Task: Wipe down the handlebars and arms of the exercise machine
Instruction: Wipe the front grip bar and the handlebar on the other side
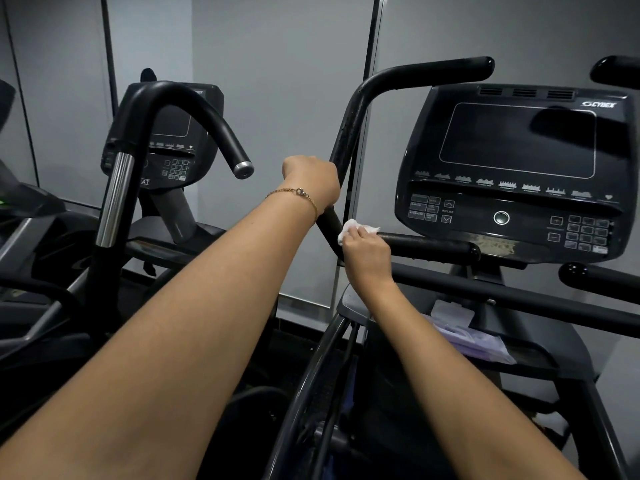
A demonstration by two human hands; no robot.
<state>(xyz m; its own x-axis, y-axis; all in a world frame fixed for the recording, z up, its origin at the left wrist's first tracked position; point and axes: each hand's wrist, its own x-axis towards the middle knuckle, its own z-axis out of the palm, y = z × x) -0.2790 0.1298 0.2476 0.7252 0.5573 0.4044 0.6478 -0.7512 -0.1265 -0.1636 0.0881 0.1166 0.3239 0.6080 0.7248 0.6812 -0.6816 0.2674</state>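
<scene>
While the left hand (311, 181) grips the black, bent tubular handlebar arm (349, 133) of the exercise machine (519, 299), fingers curled round it, we work with the right hand (367, 252). This hand pinches a crumpled white wipe (351, 230) against the spot where that arm meets the short black horizontal grip bar (433, 247).

For a good result, we judge it best to wrap the wipe round the tube rather than dab one face. We draw it along the full length in one direction and turn the wrist so the underside is covered. We should also shift the steadying hand in due course, since the patch beneath it goes unwiped, and refold the wipe once a face looks soiled.

We count:
- two hands;
- one wipe;
- one gold chain bracelet (298, 192) on the left wrist;
- one dark grey display console (516, 150) on this machine;
- one second console (169, 133) on the neighbouring machine to the left;
- one pale purple packet (474, 341) on the ledge below.
</scene>
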